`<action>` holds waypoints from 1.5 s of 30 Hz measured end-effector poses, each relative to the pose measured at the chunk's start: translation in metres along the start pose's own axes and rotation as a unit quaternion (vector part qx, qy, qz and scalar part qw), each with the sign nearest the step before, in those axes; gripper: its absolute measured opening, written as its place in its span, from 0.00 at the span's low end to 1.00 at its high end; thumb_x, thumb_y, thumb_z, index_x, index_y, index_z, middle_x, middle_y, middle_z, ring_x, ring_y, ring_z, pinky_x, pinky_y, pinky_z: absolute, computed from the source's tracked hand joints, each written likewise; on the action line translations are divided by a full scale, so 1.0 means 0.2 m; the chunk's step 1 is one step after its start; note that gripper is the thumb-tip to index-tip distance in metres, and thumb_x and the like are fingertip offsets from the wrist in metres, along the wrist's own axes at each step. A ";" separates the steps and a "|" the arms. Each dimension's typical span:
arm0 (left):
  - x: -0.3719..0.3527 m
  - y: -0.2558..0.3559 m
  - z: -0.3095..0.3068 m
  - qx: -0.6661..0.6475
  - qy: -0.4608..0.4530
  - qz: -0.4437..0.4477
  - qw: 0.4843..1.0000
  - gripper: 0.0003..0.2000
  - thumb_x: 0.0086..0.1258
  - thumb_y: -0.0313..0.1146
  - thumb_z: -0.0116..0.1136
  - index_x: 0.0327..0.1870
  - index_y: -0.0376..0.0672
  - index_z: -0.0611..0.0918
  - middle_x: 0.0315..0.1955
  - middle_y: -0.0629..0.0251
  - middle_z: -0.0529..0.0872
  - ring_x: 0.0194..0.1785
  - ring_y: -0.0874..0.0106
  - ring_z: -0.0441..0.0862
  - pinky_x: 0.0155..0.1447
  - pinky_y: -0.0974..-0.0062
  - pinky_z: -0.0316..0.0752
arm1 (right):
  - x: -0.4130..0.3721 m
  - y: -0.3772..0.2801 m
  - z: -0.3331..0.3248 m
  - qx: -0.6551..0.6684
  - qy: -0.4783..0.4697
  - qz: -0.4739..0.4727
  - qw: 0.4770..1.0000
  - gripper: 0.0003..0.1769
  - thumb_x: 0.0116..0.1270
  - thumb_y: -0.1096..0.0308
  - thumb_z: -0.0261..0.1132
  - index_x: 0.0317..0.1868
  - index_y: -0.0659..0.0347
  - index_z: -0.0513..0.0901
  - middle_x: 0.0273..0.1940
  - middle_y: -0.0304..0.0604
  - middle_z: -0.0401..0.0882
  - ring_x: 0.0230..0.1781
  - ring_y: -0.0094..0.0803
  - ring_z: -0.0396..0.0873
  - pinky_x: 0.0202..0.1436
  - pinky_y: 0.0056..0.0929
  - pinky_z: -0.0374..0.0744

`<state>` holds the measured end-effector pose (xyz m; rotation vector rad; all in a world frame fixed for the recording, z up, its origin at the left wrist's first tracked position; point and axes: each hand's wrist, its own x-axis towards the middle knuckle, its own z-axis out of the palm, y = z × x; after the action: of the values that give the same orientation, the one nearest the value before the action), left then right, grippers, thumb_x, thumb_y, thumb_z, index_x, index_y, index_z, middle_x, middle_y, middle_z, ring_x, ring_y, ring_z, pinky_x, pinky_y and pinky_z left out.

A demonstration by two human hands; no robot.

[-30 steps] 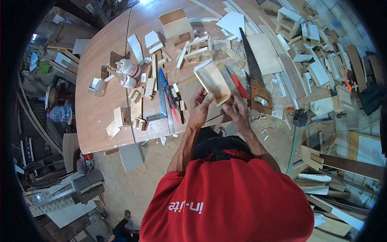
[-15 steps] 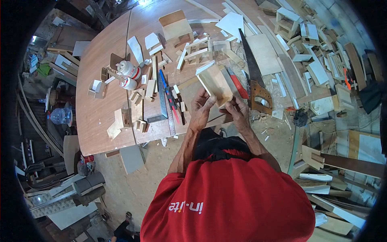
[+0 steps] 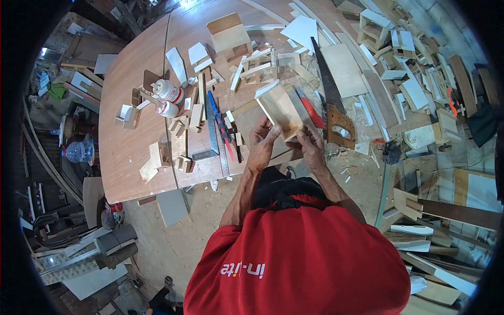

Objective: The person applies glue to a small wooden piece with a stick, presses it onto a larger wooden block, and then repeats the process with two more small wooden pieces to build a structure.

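Observation:
A small open wooden box point(image 3: 281, 107), with pale inner walls and a white outer edge, is held tilted above the near edge of the workbench. My left hand point(image 3: 264, 137) grips its left lower corner, thumb toward the inside. On the right lower corner, my right hand point(image 3: 311, 144) pinches the wall between thumb and fingers. A red-handled tool point(image 3: 311, 112) lies just beyond the box's right side. Close to my right hand rests a handsaw point(image 3: 339, 126), its wooden handle toward me. The undersides of the box and some fingertips are hidden.
The brown workbench point(image 3: 131, 79) carries glue bottles point(image 3: 169, 92), a metal try square point(image 3: 206, 154), a blue-and-red tool point(image 3: 220, 123) and several wood offcuts. A larger wooden piece point(image 3: 229, 34) stands at the back. Stacked wood scraps point(image 3: 415, 94) crowd the right side.
Both hands keep hold of the box. My right hand's fingers shift slightly at its lower corner, and a little more of the inside corner shows.

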<state>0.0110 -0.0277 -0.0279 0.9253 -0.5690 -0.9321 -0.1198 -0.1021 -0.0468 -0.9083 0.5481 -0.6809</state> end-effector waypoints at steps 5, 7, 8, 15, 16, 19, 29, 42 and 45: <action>0.01 -0.02 -0.04 0.041 0.006 -0.005 0.999 0.21 0.71 0.36 0.59 0.62 0.37 0.73 0.53 0.64 0.81 0.56 0.74 0.77 0.61 0.74 0.70 | 0.00 -0.01 -0.02 -0.016 0.003 0.022 1.000 0.19 0.71 0.58 0.60 0.54 0.63 0.76 0.41 0.40 0.78 0.41 0.24 0.80 0.45 0.24 0.84; 0.01 -0.01 -0.04 0.018 0.042 -0.044 0.998 0.18 0.72 0.33 0.57 0.59 0.36 0.75 0.47 0.67 0.83 0.51 0.76 0.80 0.57 0.75 0.73 | -0.01 -0.06 -0.02 -0.034 0.025 0.085 0.995 0.19 0.72 0.56 0.59 0.52 0.62 0.77 0.39 0.39 0.80 0.41 0.22 0.79 0.41 0.22 0.82; 0.01 -0.01 -0.04 0.018 0.043 -0.043 0.998 0.18 0.72 0.33 0.57 0.59 0.36 0.75 0.47 0.67 0.83 0.51 0.76 0.80 0.57 0.75 0.73 | -0.01 -0.04 -0.06 -0.034 0.023 0.086 0.995 0.19 0.72 0.56 0.59 0.52 0.62 0.77 0.39 0.39 0.80 0.41 0.22 0.79 0.41 0.22 0.82; -0.03 -0.06 -0.17 0.090 0.089 -0.176 0.976 0.20 0.70 0.41 0.59 0.55 0.36 0.76 0.44 0.67 0.83 0.45 0.75 0.79 0.49 0.74 0.76 | 0.11 0.04 -0.19 -0.224 0.124 0.011 0.966 0.17 0.73 0.60 0.56 0.30 0.63 0.79 0.22 0.34 0.74 0.23 0.24 0.71 0.29 0.26 0.71; -0.04 -0.06 -0.18 0.084 0.098 -0.186 0.974 0.20 0.70 0.42 0.59 0.53 0.35 0.77 0.43 0.67 0.83 0.44 0.75 0.79 0.48 0.74 0.76 | 0.14 0.07 -0.23 -0.225 0.124 0.011 0.966 0.17 0.73 0.60 0.56 0.30 0.63 0.79 0.22 0.34 0.74 0.23 0.24 0.71 0.29 0.26 0.71; -0.03 -0.10 -0.29 0.137 0.083 -0.214 0.964 0.19 0.69 0.40 0.60 0.51 0.34 0.79 0.41 0.66 0.82 0.44 0.74 0.79 0.47 0.76 0.75 | 0.19 0.20 -0.33 -0.424 0.085 -0.082 0.898 0.17 0.71 0.62 0.58 0.27 0.65 0.76 0.20 0.37 0.72 0.22 0.26 0.70 0.27 0.31 0.69; 0.11 -0.09 -0.36 0.390 0.096 -0.164 0.901 0.14 0.66 0.37 0.60 0.38 0.31 0.84 0.28 0.65 0.84 0.32 0.76 0.77 0.37 0.73 0.72 | 0.17 0.16 -0.18 -0.450 0.064 -0.022 0.891 0.15 0.65 0.60 0.61 0.26 0.64 0.81 0.20 0.44 0.77 0.22 0.32 0.75 0.29 0.34 0.72; 0.17 -0.14 -0.37 0.595 0.088 -0.074 0.796 0.14 0.60 0.41 0.59 0.30 0.36 0.82 0.29 0.44 0.84 0.36 0.47 0.82 0.41 0.56 0.76 | 0.23 0.19 -0.22 -0.587 0.033 -0.097 0.803 0.16 0.70 0.64 0.52 0.29 0.69 0.74 0.27 0.53 0.77 0.30 0.46 0.76 0.34 0.42 0.70; 0.18 -0.16 -0.38 0.622 0.084 -0.061 0.776 0.13 0.60 0.39 0.59 0.31 0.35 0.82 0.29 0.43 0.84 0.36 0.46 0.83 0.41 0.56 0.76 | 0.25 0.16 -0.16 -0.536 0.029 -0.063 0.841 0.15 0.70 0.64 0.54 0.30 0.69 0.73 0.26 0.51 0.75 0.27 0.42 0.74 0.32 0.42 0.69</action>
<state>0.0732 -0.0356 -0.0927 2.2382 -0.9979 -0.4722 -0.0991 -0.1422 -0.0981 -1.9944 0.9573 -0.4854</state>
